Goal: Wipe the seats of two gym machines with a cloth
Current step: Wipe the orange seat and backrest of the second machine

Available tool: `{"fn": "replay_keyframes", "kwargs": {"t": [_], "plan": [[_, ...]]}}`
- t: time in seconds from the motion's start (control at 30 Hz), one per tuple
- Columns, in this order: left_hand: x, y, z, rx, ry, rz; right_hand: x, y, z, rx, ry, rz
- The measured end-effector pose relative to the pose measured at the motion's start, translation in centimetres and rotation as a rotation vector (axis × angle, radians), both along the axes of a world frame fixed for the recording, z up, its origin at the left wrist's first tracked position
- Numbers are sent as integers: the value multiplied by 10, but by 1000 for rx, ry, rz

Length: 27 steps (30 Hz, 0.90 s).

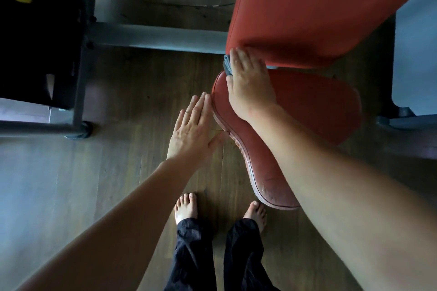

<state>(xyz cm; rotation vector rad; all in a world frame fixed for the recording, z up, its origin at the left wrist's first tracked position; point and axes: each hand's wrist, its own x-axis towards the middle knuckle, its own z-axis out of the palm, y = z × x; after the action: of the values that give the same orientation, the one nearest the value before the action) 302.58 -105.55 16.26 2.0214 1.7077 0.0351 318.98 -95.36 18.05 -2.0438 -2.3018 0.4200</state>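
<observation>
A red padded seat (314,111) sits right of centre, with a red backrest pad (307,7) rising above it. My right hand (248,80) lies flat on a grey-blue cloth (227,66), pressing it where the seat's far left corner meets the backrest's lower edge. Only a small fold of the cloth shows beside my fingers. My left hand (194,127) is open with straight fingers, its fingertips against the seat's left rim.
A grey steel frame bar (153,38) runs across the floor behind the seat. A dark machine (40,38) with a yellow mark stands at the left. My bare feet (186,205) stand on wood flooring just below the seat's front edge.
</observation>
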Motion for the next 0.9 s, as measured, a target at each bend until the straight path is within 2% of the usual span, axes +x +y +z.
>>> {"fn": "replay_keyframes", "kwargs": {"t": [0.13,0.2,0.33,0.4,0.6,0.77,0.9], "plan": [[-1,0,1,-26,-40,3,4,-75,7,15,-1,200],[0,0,2,-29,-52,9,12,-83,6,2,5,294],[5,-1,5,-17,-39,43,-5,-13,3,-16,19,230],[6,-4,6,-14,-44,64,-12,-4,5,-30,10,196],[16,-15,10,2,-49,80,38,-95,14,-38,17,360],[22,-22,16,22,10,56,37,-54,10,-108,32,176],[23,-23,21,23,42,28,31,-109,19,-74,-32,99]]}}
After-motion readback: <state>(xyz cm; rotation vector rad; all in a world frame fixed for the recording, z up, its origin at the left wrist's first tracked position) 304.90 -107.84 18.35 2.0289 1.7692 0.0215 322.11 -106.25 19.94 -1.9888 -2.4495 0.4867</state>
